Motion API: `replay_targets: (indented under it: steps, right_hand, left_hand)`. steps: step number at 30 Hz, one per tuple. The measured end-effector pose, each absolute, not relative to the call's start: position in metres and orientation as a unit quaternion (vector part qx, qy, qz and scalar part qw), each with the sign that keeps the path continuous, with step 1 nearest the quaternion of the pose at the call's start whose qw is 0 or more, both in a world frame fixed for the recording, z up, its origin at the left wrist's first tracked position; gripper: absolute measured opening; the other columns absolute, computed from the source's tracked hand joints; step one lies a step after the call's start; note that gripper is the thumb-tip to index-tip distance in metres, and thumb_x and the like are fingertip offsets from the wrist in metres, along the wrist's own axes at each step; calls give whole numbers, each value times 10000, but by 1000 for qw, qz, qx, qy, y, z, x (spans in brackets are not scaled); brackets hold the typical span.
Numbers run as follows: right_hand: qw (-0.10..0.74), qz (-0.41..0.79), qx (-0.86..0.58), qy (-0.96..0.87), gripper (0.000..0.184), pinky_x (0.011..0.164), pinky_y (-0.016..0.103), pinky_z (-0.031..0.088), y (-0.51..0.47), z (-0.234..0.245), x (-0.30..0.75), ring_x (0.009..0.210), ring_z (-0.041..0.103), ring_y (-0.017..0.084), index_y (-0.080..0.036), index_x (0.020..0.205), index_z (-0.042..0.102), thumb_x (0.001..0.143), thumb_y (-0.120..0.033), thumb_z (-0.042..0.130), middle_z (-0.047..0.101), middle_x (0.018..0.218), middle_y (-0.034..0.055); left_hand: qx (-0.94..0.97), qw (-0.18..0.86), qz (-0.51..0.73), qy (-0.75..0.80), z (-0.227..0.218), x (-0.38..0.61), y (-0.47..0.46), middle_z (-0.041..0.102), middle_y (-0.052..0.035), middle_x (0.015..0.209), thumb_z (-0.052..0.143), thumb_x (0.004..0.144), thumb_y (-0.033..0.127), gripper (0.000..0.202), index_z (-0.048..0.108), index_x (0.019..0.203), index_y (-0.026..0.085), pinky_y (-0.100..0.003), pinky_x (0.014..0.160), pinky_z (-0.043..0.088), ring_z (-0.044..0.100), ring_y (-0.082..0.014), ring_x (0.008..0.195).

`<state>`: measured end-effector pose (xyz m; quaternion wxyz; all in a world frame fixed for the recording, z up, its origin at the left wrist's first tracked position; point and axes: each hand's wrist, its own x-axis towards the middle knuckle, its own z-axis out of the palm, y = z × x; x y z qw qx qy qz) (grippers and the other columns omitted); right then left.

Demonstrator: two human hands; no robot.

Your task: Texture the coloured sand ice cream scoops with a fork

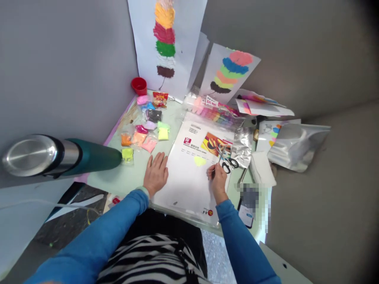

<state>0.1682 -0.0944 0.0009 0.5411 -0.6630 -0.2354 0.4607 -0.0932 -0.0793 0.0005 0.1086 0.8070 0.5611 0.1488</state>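
Note:
My left hand [156,172] lies flat with fingers spread on the left edge of a white paper pack [189,177] on the small green table [127,179]. A flat yellow clay blob [199,161] sits on the paper between my hands. My right hand [217,178] is curled at the paper's right edge, fingers closed around the black handles of a pair of scissors [228,163], whose blades point up toward an orange label.
Small bags of coloured clay [145,136] lie at the table's left. A red cup [139,85] stands at the back. Two sheets with stacked clay smears lean on the grey wall. A teal steel flask [59,156] looms at left. Foil bags [296,144] and tissue [262,167] lie right.

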Motion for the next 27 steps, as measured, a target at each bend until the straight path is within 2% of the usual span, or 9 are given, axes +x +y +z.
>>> replay_targets:
  steps: [5,9,11,13,15,17,22,27]
  right_hand:
    - [515,483,-656,-265,516,413,228,303,-93,-1,176,410,399,74,-179,655,560,834,-661,508,522,511,-33]
    - [490,484,-666,-286,468,436,230,334,-92,3,177,456,432,87,-174,778,591,827,-633,515,550,601,-25]
    - [473,413,-707,-327,447,519,249,397,-99,6,176,535,482,108,-164,895,619,860,-588,482,572,676,-8]
    - [427,283,-763,-394,418,686,307,450,-112,9,176,677,544,152,-148,1028,638,909,-497,440,599,768,30]
    - [361,164,-807,-438,412,819,381,433,-128,8,178,841,565,219,-121,1117,637,937,-397,390,621,881,97]
    - [298,109,-821,-474,426,878,422,403,-142,4,181,966,541,276,-92,1173,627,943,-331,360,623,992,164]
    - [195,41,-855,-478,445,891,484,333,-155,-9,183,1043,481,345,-94,1275,584,947,-262,334,606,1087,212]
    - [180,6,-850,-496,396,877,475,307,-156,-18,182,1063,461,344,-159,1248,606,952,-288,377,588,1151,186]
  left_hand:
    - [799,115,157,568,-1,-93,-80,449,-160,1465,417,880,209,505,476,1377,140,-575,1154,218,334,-290,1408]
    - [794,112,153,577,0,-93,-80,450,-146,1468,413,884,215,491,491,1365,145,-564,1158,217,336,-279,1408]
    - [795,108,150,578,0,-93,-80,448,-143,1470,409,890,217,486,492,1363,142,-559,1160,210,327,-276,1412]
    - [797,106,150,576,1,-93,-80,450,-148,1468,406,895,218,482,492,1360,130,-551,1163,207,323,-273,1414]
    - [799,109,151,572,1,-93,-81,451,-157,1465,408,895,218,482,491,1360,123,-548,1165,207,324,-273,1414]
    - [800,113,150,571,2,-94,-81,449,-161,1465,411,892,216,487,485,1365,127,-552,1162,207,328,-277,1411]
    - [803,100,144,569,1,-94,-80,453,-155,1464,397,897,214,477,486,1357,122,-542,1161,209,336,-278,1407]
    - [809,86,155,561,-2,-94,-80,462,-167,1453,410,894,215,477,485,1355,116,-550,1155,220,343,-283,1401]
